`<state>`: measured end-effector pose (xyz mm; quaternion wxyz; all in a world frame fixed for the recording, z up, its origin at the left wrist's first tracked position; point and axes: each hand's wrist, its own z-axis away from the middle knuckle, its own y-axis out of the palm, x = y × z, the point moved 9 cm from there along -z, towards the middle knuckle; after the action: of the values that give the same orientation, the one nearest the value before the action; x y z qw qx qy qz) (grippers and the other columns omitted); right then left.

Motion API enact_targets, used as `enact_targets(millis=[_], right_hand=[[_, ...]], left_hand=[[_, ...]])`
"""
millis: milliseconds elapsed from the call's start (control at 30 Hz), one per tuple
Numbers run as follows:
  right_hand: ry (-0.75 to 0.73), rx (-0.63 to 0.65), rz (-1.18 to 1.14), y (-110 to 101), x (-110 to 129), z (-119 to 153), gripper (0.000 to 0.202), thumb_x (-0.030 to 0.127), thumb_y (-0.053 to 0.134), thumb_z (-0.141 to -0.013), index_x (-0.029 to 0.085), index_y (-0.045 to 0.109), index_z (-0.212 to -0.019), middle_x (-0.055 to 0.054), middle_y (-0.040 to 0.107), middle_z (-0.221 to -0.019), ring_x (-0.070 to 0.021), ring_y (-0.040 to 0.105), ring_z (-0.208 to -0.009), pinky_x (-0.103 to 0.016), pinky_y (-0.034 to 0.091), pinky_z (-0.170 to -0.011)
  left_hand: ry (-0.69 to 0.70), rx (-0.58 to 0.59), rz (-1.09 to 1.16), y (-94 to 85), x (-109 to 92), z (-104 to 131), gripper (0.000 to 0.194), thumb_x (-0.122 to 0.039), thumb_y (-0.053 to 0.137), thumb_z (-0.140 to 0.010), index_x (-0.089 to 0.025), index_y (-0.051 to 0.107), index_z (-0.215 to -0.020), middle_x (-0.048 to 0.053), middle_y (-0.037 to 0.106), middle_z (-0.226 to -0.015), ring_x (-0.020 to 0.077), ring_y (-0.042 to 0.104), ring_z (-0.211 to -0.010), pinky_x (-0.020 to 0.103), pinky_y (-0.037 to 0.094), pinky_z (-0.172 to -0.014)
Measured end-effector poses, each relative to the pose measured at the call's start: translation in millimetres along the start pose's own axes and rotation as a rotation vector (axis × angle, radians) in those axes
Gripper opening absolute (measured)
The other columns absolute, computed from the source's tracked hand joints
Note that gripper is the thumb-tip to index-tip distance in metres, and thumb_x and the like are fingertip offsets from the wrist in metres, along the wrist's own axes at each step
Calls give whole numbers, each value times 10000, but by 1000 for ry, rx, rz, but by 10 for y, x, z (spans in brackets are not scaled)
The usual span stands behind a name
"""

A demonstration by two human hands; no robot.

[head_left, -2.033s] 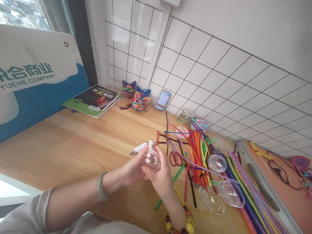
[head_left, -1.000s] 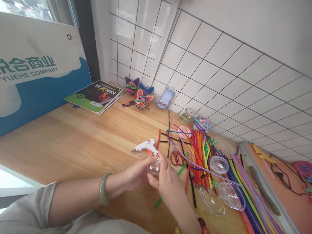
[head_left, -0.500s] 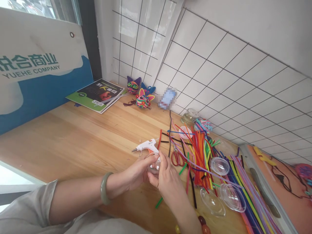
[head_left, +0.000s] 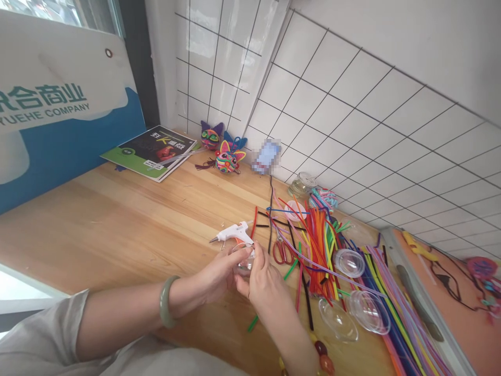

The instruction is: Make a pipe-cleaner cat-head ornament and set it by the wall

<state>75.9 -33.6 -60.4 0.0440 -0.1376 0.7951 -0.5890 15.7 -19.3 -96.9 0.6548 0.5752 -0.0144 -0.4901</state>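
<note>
Between both hands is a small clear plastic shell (head_left: pixel 244 266), rounded and see-through, partly hidden by fingers. My left hand (head_left: pixel 219 275) is closed on its left side, thumb along the top. From the other side my right hand (head_left: pixel 266 279) grips it with thumb and fingers. Just beyond the hands lies a white hot glue gun (head_left: pixel 236 231), its nozzle pointing left. Red-handled scissors (head_left: pixel 282 251) rest to the right of the glue gun, among cut pipe cleaners.
A heap of pipe cleaners (head_left: pixel 319 245) spreads on the right, with clear plastic lids (head_left: pixel 368 312) and an orange board (head_left: pixel 450 303) beside it. Along the wall stand a glass jar (head_left: pixel 301 184), a blurred phone (head_left: pixel 266 155) and colourful cat-faced ornaments (head_left: pixel 227 157). A magazine (head_left: pixel 151 151) lies at back left.
The view has shifted slightly, so the table things sit a little further left. Both hands keep hold of the clear shell, with a small change in its tilt.
</note>
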Motion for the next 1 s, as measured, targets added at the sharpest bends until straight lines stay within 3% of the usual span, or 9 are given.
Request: enact_targets(millis=[200, 333, 433, 500, 600, 700, 867, 1000], right_hand=[[1, 26, -8, -83, 49, -57, 731, 364, 649, -774, 55, 364, -1371, -259, 619, -1158, -314, 699, -814, -405, 583, -641], [-31, 48, -102, -253, 6, 32, 841, 454, 596, -831, 63, 192, -1457, -263, 530, -1323, -347, 615, -1113, -459, 567, -819], [34, -30, -79, -446, -298, 249, 773, 487, 499, -897, 115, 152, -1479, -224, 454, -1411, -322, 508, -1259, -482, 500, -956], [144, -94, 24, -570, -646, 487, 666, 517, 467, -908, 148, 293, -1434, -197, 470, -1394, -321, 490, -1270, -490, 471, -989], [306, -166, 170, -709, -1179, 946, 630, 604, 378, -905, 105, 485, -1275, -228, 546, -1271, -358, 538, -1188, -509, 490, -932], [436, -88, 281, -639, -1552, 1369, 701, 694, 301, -872, 99, 584, -1114, -245, 601, -1134, -399, 603, -1045, -541, 521, -811], [526, -28, 176, -429, -1707, 1737, 492, 503, 317, -946, 157, 667, -939, -206, 580, -1168, -349, 603, -1086, -487, 532, -847], [558, -55, 6, -545, -1850, 1874, 381, 464, 413, -921, 222, 702, -974, -125, 607, -1192, -293, 571, -1166, -434, 512, -933]], left_hand=[[1, -7, -17, -30, 5, -17, 229, -348, 664, -820, -181, 548, -927, 8, 615, -779, 128, 615, -650, 254, 489, -639], [-5, 46, -9, -44, 5, -54, 242, -339, 640, -843, -193, 549, -1012, 48, 655, -915, 162, 661, -745, 328, 524, -753], [-13, 49, -9, -65, -24, -76, 257, -348, 666, -818, -185, 568, -992, 77, 674, -983, 188, 681, -801, 363, 528, -810], [-16, 31, -23, -78, -47, -85, 280, -367, 683, -799, -177, 580, -978, 91, 678, -1013, 206, 686, -832, 373, 529, -829], [-42, 29, -30, -66, -28, -90, 289, -391, 674, -802, -176, 585, -973, 92, 682, -1011, 220, 691, -854, 374, 535, -832], [-80, 31, -37, -51, 42, -89, 256, -380, 639, -834, -185, 577, -988, 79, 689, -987, 222, 698, -854, 382, 536, -842], [-123, -15, -46, -59, 120, -86, 179, -321, 602, -864, -195, 559, -984, 66, 701, -968, 228, 711, -834, 386, 542, -832], [-120, -58, -69, -87, 109, -96, 164, -308, 577, -877, -195, 549, -991, 71, 705, -940, 236, 714, -828, 388, 547, -818]])
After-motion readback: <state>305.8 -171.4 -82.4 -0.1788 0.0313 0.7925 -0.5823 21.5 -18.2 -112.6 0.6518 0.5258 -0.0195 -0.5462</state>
